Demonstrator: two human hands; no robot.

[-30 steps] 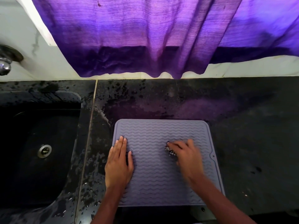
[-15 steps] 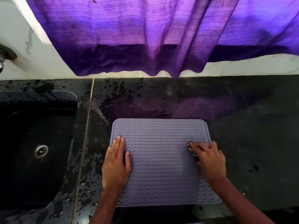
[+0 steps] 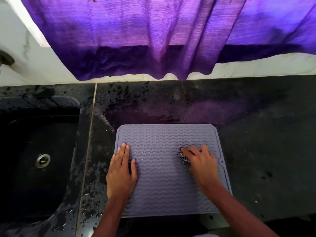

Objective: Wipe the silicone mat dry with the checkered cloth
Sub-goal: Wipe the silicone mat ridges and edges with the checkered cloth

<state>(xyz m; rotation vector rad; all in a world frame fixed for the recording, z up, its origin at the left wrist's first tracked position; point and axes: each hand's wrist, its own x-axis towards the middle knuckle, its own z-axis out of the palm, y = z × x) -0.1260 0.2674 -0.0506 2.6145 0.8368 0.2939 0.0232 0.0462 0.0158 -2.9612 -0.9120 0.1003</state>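
A grey silicone mat (image 3: pixel 164 170) with wavy ridges lies flat on the black counter near the front edge. My left hand (image 3: pixel 121 171) presses flat on the mat's left edge, fingers together and extended. On the right half of the mat my right hand (image 3: pixel 200 164) covers a small bunched black-and-white checkered cloth (image 3: pixel 182 156), of which only a bit shows beside the fingertips. The right hand is slightly blurred.
A black sink (image 3: pixel 39 156) with a metal drain (image 3: pixel 42 160) sits to the left. The black counter (image 3: pixel 265 134) is wet and spotted around the mat's left side. A purple curtain (image 3: pixel 153 36) hangs over the white back wall. A tap base (image 3: pixel 6 59) shows at far left.
My right hand with the cloth slid from mid-mat to the right edge, then back leftward. The left hand stayed pressed on the mat's left side.
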